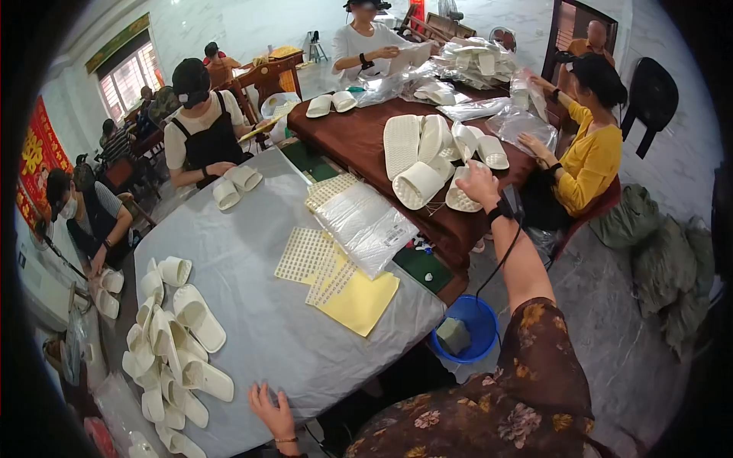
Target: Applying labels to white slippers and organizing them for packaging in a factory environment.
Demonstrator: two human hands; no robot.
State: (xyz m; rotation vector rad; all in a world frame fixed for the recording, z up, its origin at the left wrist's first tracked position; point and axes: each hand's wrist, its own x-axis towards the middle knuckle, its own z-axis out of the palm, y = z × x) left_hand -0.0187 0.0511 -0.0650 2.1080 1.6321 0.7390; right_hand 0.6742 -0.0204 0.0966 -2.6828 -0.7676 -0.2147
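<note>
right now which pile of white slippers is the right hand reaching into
The right hand reaches the slipper pile on the brown table, not the slipper heap on the grey table near the left hand.

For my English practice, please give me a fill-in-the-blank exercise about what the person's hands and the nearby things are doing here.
1. The right hand reaches to a pile of white ____ on the brown table.
2. The left hand rests on the edge of the ____ table.
3. On the floor stands a ____ bucket.

Missing words: slippers; grey; blue
</note>
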